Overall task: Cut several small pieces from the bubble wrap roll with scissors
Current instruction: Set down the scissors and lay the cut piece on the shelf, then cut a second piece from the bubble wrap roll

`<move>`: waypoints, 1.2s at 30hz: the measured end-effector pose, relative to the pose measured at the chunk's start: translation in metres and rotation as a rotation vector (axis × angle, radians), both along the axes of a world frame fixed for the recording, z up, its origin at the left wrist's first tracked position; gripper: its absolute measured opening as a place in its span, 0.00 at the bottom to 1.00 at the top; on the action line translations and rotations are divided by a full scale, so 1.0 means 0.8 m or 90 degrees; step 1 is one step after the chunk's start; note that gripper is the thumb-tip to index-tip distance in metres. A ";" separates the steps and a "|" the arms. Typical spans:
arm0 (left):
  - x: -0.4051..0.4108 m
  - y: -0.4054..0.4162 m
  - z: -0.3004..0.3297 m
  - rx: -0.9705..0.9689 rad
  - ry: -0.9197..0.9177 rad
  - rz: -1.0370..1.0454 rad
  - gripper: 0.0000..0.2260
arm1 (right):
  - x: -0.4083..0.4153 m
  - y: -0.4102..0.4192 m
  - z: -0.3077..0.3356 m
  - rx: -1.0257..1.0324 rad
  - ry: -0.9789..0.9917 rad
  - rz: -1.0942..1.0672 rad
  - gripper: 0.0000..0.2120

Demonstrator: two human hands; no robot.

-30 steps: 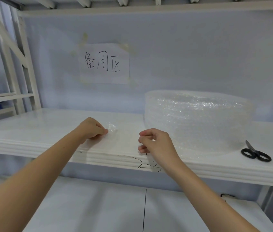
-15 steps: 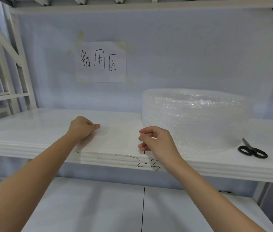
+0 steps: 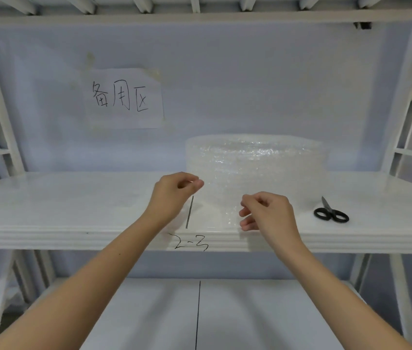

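Bubble wrap roll (image 3: 255, 168) stood mid-shelf (image 3: 73, 198), left hand (image 3: 172, 195) and right hand (image 3: 268, 213) pinched its loose sheet, scissors (image 3: 331, 212) near right edge.

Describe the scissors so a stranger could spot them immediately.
On the white shelf, look right of the big clear bubble wrap roll. There lie small black-handled scissors, shut, blades pointing back. They are the only dark thing on that shelf, untouched by either hand.
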State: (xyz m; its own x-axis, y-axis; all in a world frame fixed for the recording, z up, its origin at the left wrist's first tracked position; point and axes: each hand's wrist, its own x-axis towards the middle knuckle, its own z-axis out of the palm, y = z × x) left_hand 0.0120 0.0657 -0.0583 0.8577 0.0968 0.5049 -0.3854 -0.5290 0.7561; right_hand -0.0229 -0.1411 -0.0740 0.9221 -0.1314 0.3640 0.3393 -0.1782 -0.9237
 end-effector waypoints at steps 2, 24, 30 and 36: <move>-0.007 -0.027 -0.001 -0.025 0.003 -0.049 0.08 | 0.001 -0.026 -0.002 -0.001 -0.004 -0.040 0.11; -0.013 -0.100 -0.023 -0.061 0.016 -0.133 0.06 | 0.051 -0.167 -0.002 -0.527 0.157 -0.398 0.12; -0.012 -0.092 -0.028 -0.100 0.030 -0.147 0.07 | 0.053 -0.178 0.005 -0.551 0.197 -0.397 0.12; -0.009 -0.087 -0.028 -0.104 0.052 -0.160 0.06 | 0.046 -0.186 0.017 -0.628 0.258 -0.349 0.13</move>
State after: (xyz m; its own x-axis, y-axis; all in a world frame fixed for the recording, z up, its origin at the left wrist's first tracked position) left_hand 0.0049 -0.0037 -0.0809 0.9021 -0.0491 0.4288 -0.4234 -0.2934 0.8571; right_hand 0.0139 -0.2903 -0.0603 0.9016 -0.3697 0.2247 -0.2868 -0.8996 -0.3292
